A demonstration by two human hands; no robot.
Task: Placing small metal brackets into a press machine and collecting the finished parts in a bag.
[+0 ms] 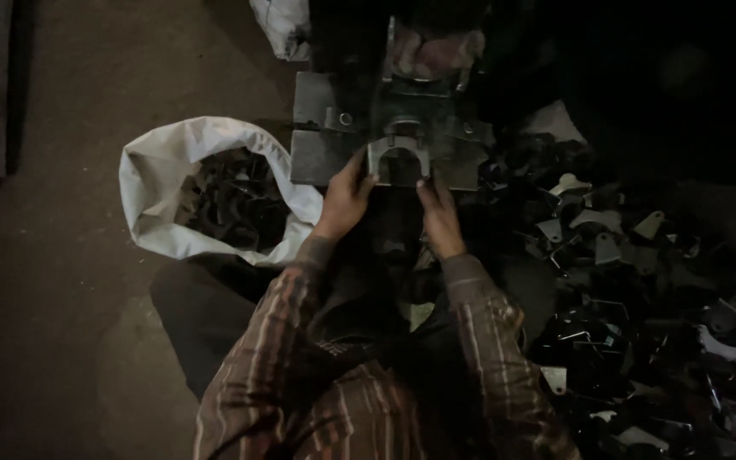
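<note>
A: How far along was the work judged to be?

B: About midway, it was thought. A wide heap of loose metal parts was spread over the floor on the right, from near to far, and looked not yet handled. A white sack on the left, its mouth rolled open, was roughly half filled with dark pieces that seemed already done. One arched metal bracket was in hand at the far middle, held against the base plate of the press fixture.

A: How many of each thing were counted?

B: One fixture, one heap, one open sack, and a corner of a second white bag at the far edge. The pieces in heap and sack were too many and too dark to be counted. One bracket was held; two hands were seen.

A: How were the fingers set?

B: The left hand was closed on the bracket's left edge, thumb and fingers pinched. The right hand was clamped on its right edge likewise.
</note>
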